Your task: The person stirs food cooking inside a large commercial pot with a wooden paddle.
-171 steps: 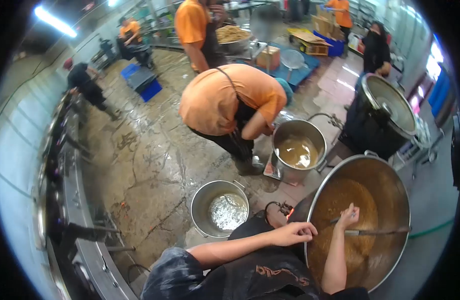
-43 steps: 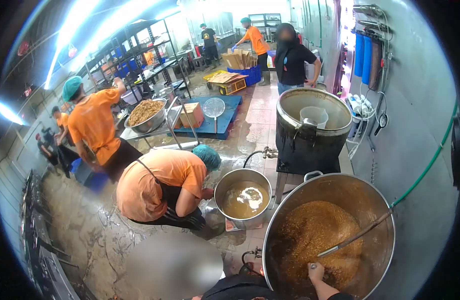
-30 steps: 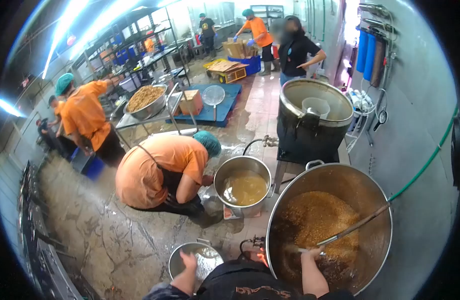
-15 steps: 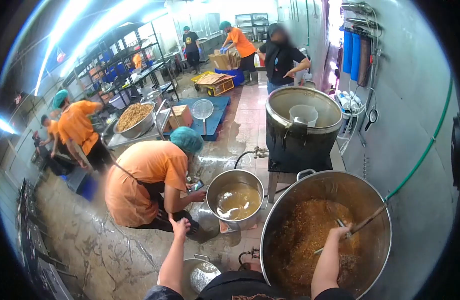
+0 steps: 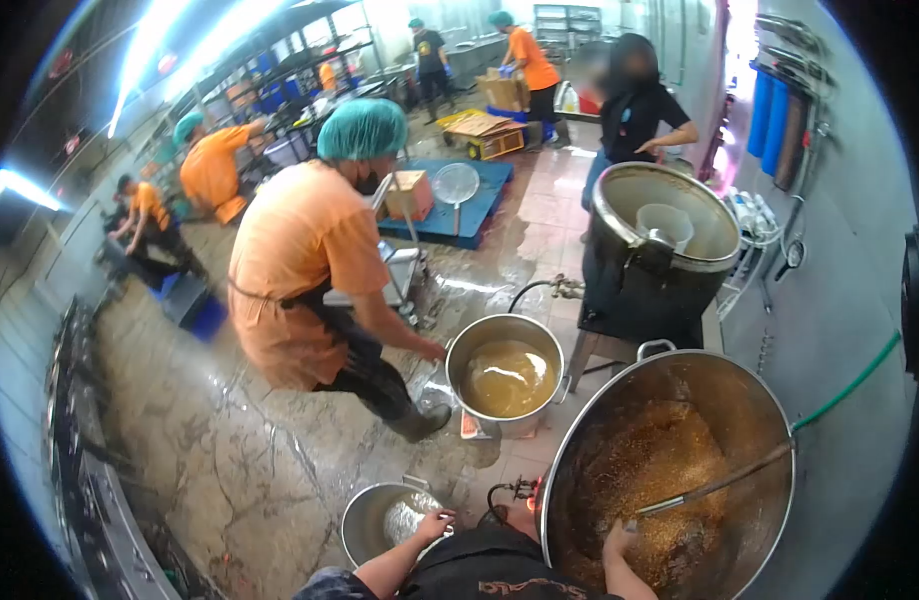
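My right hand (image 5: pixel 620 541) is inside the large metal pot (image 5: pixel 670 362), low over brown, grainy liquid (image 5: pixel 670 450). Its fingers are closed round a short metal tool (image 5: pixel 632 524), mostly hidden. Just beyond it, the tip of a long rod (image 5: pixel 720 482) lies in the pot; the rod rests across the right rim. My left hand (image 5: pixel 437 523) hovers by the right rim of a small metal pot (image 5: pixel 356 520) on the floor, fingers loosely bent and apart, nothing visible in them. That pot holds clear, shiny liquid.
A co-worker (image 5: pixel 305 265) in orange stands bent at a medium pot (image 5: pixel 455 352) of yellowish liquid. Behind the large pot is a dark drum (image 5: pixel 640 285). A person in black (image 5: pixel 635 120) stands behind it. A burner flame (image 5: pixel 531 503) shows beside the large pot. A green hose (image 5: pixel 850 390) runs right.
The crouching co-worker has risen and now reaches for the medium pot. My left hand has dropped back to the small pot. My right hand has moved left and nearer me inside the large pot.
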Demonstrator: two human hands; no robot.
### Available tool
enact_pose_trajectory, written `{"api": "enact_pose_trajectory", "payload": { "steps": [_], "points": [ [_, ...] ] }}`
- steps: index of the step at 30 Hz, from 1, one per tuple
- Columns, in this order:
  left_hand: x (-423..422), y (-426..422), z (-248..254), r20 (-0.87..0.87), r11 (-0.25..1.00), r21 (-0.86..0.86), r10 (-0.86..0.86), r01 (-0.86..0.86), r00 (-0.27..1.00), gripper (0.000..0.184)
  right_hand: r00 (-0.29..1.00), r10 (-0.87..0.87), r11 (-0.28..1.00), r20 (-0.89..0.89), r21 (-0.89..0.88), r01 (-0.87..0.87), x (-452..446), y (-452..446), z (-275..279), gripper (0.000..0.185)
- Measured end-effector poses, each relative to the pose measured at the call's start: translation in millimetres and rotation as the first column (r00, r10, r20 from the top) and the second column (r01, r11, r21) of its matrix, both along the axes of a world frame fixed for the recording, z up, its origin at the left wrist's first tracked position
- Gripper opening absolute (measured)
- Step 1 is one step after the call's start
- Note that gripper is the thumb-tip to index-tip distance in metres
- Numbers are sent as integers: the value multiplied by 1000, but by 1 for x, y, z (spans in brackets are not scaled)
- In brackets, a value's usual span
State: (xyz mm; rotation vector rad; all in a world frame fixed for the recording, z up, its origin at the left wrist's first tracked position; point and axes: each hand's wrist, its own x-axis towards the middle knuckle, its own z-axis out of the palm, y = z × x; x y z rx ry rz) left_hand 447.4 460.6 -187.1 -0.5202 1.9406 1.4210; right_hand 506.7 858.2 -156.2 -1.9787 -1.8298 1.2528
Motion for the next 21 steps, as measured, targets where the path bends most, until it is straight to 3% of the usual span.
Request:
{"api": "enact_pose_trajectory", "payload": {
  "steps": [2,3,4,6,7,8,9,10,11,13,14,16,17,19,20,21],
  "points": [
    [21,-6,-9,56,993,1,118,-119,991,26,945,277,866,-173,470,-168,-29,5,-58,18],
    [32,-16,-21,66,994,-3,113,-113,991,27,928,159,981,-338,159,-110,-45,7,-42,13],
    [39,-25,-39,64,991,-63,119,-115,991,27,893,-9,980,-449,-182,-81,-78,5,-12,15],
    [55,-37,-46,70,983,-131,142,-132,987,28,578,-87,975,-811,-190,-119,-111,-3,10,23],
    [57,-38,-42,126,959,-116,271,-257,954,28,581,-81,972,-810,-193,-133,-116,-7,23,23],
    [57,-38,-40,184,921,-106,389,-375,903,28,425,-32,966,-905,-137,-219,-114,-7,39,25],
    [57,-37,-38,187,918,-112,396,-382,899,28,253,5,955,-967,-70,-289,-109,-11,48,27],
    [60,-36,-36,146,917,-116,397,-383,906,28,251,114,928,-961,13,-372,-91,-16,41,28],
    [63,-36,-33,105,917,-119,394,-382,913,28,341,126,869,-932,-62,-490,-62,-13,10,24],
    [68,-33,-28,76,919,-87,390,-384,918,28,647,-40,882,-761,-331,-335,-1,3,-61,17],
    [70,-33,-31,10,919,-54,391,-390,920,26,652,-26,882,-758,-325,-342,16,6,-69,17],
    [76,-33,-36,-50,912,-17,409,-410,911,28,843,375,924,-384,89,-371,38,9,-79,21],
    [87,-31,-33,-49,911,-13,411,-412,910,28,842,379,923,-384,93,-373,40,12,-86,21],
    [80,-28,-24,-79,950,-161,257,-266,963,32,846,523,812,-102,362,-458,0,26,-93,26],
    [84,-46,-89,-136,948,-217,207,-233,969,32,839,525,812,-143,379,-443,-31,31,-87,26],
    [78,-38,-64,-90,936,-113,324,-333,942,33,874,381,925,-302,132,-357,-57,35,-78,26]
  ]
}}
